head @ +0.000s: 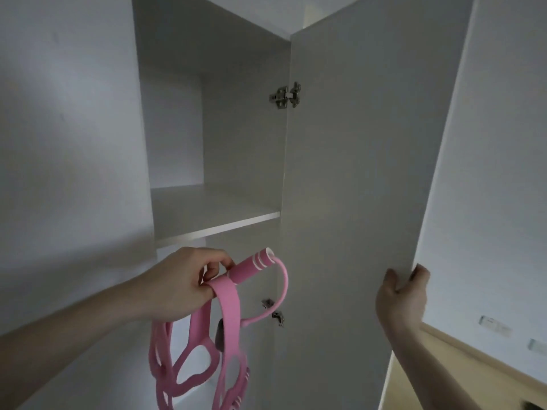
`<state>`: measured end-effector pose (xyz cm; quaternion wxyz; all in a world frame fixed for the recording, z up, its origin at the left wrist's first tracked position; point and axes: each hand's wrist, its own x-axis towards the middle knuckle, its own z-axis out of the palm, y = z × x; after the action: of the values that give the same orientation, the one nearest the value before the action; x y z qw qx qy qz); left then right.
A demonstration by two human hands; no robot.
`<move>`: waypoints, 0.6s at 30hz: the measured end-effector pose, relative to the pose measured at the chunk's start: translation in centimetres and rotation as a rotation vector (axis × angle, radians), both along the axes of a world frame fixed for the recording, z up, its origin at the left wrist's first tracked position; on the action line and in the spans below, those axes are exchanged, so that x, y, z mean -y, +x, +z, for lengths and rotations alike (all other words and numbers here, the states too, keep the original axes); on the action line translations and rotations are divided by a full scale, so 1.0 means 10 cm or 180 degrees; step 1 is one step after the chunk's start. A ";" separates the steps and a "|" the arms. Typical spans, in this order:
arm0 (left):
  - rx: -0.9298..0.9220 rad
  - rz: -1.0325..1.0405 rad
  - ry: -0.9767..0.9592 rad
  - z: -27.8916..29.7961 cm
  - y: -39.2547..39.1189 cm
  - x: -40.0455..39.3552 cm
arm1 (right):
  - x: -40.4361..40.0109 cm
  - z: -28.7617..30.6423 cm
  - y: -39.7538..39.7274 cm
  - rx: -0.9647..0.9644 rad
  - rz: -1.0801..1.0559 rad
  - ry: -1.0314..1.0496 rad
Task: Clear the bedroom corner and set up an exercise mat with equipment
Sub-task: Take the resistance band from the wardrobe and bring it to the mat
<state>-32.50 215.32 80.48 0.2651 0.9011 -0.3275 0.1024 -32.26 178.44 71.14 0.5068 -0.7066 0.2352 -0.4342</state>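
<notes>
Pink exercise gear hangs from the left hand (180, 284) low in the view: a flat looped resistance band (228, 315) draped over the curled fingers, and a jump rope handle (251, 266) with white rings pinched by the same fingers, its thin pink cord (282, 287) arcing down to the right. To the right, the right hand (402, 297) grips the outer edge of the white cabinet door (355, 173), fingers wrapped round it, the door standing open. Beyond the hands, inside the cabinet, a bare white shelf (213, 214) runs across, and metal hinges (286, 95) sit on the door's inner edge.
</notes>
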 end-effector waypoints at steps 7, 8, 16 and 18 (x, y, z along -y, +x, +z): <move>-0.0084 0.0085 0.0074 -0.07 -0.24 -0.35 | -0.75 -0.21 -0.42 -0.0143 0.0817 -0.0414; -0.0089 0.0097 0.0092 -0.07 -0.27 -0.40 | -0.87 -0.23 -0.45 -0.0118 0.0991 -0.0467; -0.0357 0.0344 0.0246 -0.10 -0.55 -0.80 | -1.77 -0.37 -0.26 -0.0310 0.2216 -0.0802; -0.0434 0.0475 0.0286 -0.11 -0.62 -0.88 | -2.01 -0.41 -0.17 -0.0400 0.2295 -0.1087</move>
<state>-38.71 224.12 79.41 0.2378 0.9388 -0.2449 0.0455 -34.00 198.50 67.04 0.4866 -0.8430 -0.0727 -0.2174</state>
